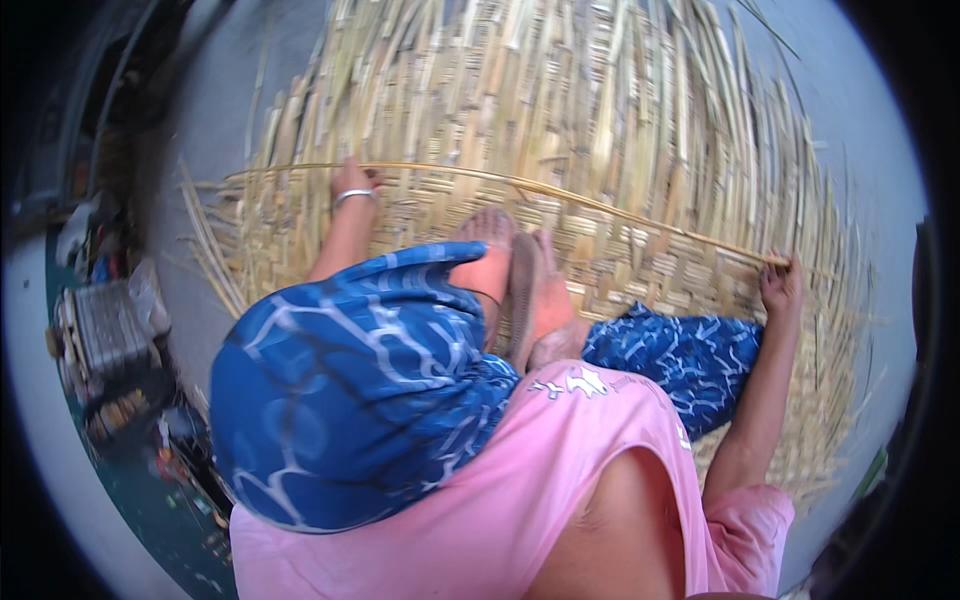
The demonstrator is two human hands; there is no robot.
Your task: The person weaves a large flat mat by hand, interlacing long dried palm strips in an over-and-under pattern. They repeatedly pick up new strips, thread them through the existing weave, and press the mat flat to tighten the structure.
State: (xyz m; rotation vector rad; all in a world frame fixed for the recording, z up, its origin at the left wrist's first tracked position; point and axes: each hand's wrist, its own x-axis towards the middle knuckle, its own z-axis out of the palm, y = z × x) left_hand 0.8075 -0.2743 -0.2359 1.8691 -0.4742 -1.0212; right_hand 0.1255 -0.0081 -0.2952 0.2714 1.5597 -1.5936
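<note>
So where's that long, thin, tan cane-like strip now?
In the head view, the strip runs left to right across the pale woven mat, from beyond the left hand to the right hand.

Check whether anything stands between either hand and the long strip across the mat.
Nothing visible does: the left hand and right hand are both on the strip. The feet are on its near side, not in between.

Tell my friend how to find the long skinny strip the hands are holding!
On the floor is a big straw-coloured woven mat. Look for a long, thin, yellowish strip running across it, held by the left hand and the right hand. The loose strips beyond it mostly point straight ahead; this one goes sideways.
</note>
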